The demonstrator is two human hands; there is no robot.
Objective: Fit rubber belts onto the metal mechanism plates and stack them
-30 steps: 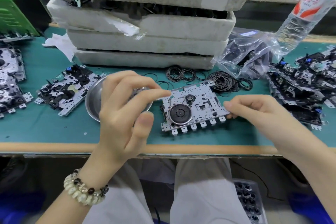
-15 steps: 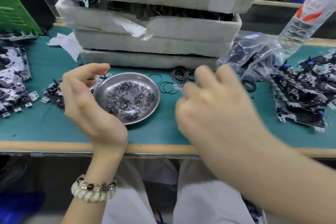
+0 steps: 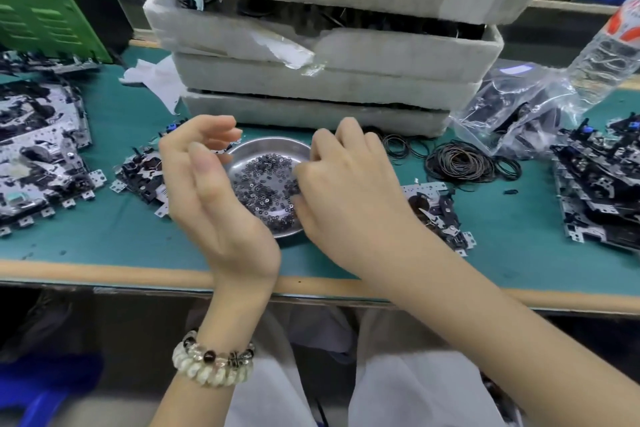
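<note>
You sit in an assembly workshop: mechanism plates (image 3: pixel 599 191) piled on your table (image 3: pixel 114 229), foam trays (image 3: pixel 322 55), loose rubber belts (image 3: pixel 460 163).

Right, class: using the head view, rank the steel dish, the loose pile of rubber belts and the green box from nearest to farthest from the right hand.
1. Steel dish: directly under the right hand, at its fingers.
2. Rubber belt pile: on the mat to the hand's right.
3. Green box: far back left corner.

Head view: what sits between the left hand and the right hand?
A round metal dish of small dark washers, shown in the head view.
</note>
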